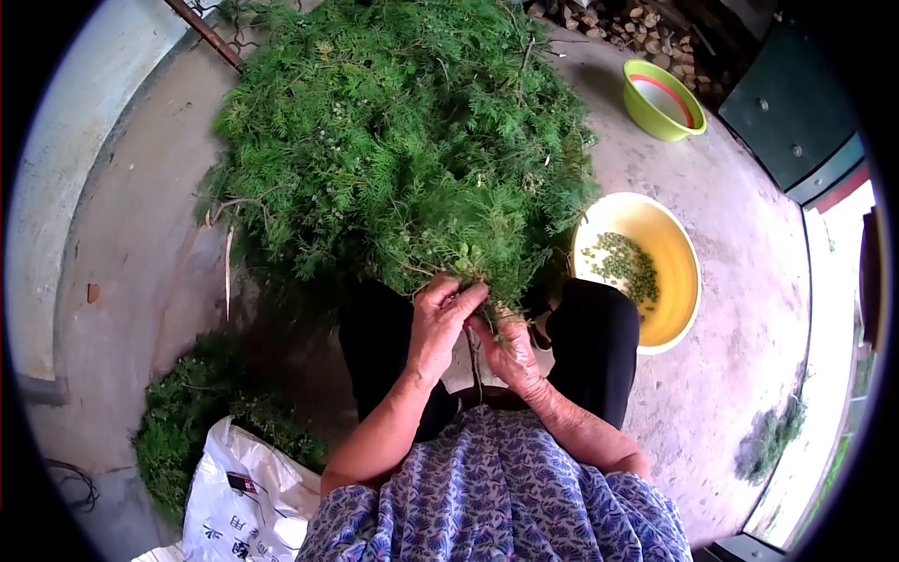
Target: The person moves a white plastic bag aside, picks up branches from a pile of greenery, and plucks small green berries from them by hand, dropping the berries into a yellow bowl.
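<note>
Greens point(403, 140) heaped against my knees. Left hand point(438, 323) pinched tight on greens at the near edge; right hand point(508, 348) closed round their stems, touching it. Bowl point(676, 286) at right.

Both hands, left hand point(438, 323) and right hand point(506, 348), pinch stems at the near edge of the green foliage heap point(403, 140); yellow basin point(676, 281) sits right of the fingers.

Daylit concrete floor point(740, 309) — pale wall point(66, 140)
</note>
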The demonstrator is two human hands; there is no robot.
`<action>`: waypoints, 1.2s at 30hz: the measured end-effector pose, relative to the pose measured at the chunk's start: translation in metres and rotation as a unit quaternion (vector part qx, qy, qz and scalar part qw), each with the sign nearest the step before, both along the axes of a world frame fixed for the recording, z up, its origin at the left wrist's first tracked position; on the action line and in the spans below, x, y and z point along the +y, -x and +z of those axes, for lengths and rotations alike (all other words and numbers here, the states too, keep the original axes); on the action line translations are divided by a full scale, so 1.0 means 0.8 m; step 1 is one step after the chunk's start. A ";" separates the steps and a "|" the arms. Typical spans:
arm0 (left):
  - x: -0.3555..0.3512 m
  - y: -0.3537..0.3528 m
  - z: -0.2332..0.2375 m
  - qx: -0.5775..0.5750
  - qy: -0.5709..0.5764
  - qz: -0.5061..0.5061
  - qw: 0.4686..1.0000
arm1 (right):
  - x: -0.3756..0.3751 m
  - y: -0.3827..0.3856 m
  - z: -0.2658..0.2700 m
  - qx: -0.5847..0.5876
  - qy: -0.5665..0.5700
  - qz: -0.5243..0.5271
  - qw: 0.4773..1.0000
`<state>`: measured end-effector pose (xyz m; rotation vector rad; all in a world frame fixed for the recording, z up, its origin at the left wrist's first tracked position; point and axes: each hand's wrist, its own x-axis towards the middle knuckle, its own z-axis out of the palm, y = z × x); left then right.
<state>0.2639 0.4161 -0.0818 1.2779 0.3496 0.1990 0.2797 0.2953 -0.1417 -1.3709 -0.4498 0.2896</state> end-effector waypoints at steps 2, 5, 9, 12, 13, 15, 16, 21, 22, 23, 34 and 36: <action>-0.006 0.009 0.005 -0.013 0.051 0.008 0.999 | -0.001 0.004 0.016 -0.202 0.084 -0.002 0.976; -0.015 0.020 0.013 -0.023 0.148 0.033 0.988 | -0.002 0.023 0.040 -0.122 0.104 0.002 0.987; -0.015 0.028 0.009 -0.031 0.227 0.052 0.972 | -0.012 0.043 0.059 -0.199 0.192 -0.013 0.961; -0.012 0.027 -0.001 -0.032 0.221 0.037 0.974 | -0.058 0.033 0.081 -0.295 0.230 -0.082 0.924; -0.014 0.027 -0.001 -0.030 0.164 0.043 0.985 | -0.065 0.028 0.092 -0.209 0.186 -0.129 0.951; -0.022 0.028 0.000 -0.023 0.109 0.038 0.993 | -0.074 0.013 0.125 -0.168 0.142 -0.212 0.952; -0.026 0.027 0.004 -0.025 0.091 0.014 0.995 | -0.073 0.005 0.141 -0.200 0.136 -0.231 0.942; -0.034 0.025 0.013 -0.003 -0.060 -0.036 0.998 | -0.048 -0.029 0.120 -0.227 0.174 -0.123 0.950; -0.040 0.020 0.024 -0.038 -0.122 -0.009 0.992 | -0.043 -0.027 0.115 -0.195 0.163 -0.122 0.960; -0.037 0.020 0.029 -0.009 -0.141 -0.012 0.990 | -0.043 -0.024 0.116 -0.162 0.174 -0.115 0.965; -0.052 0.005 0.036 -0.012 -0.006 -0.039 0.999 | -0.061 -0.018 0.096 -0.064 0.118 -0.095 0.986; -0.060 0.007 0.049 0.006 -0.019 -0.046 0.999 | -0.061 -0.018 0.076 0.118 -0.035 -0.021 0.992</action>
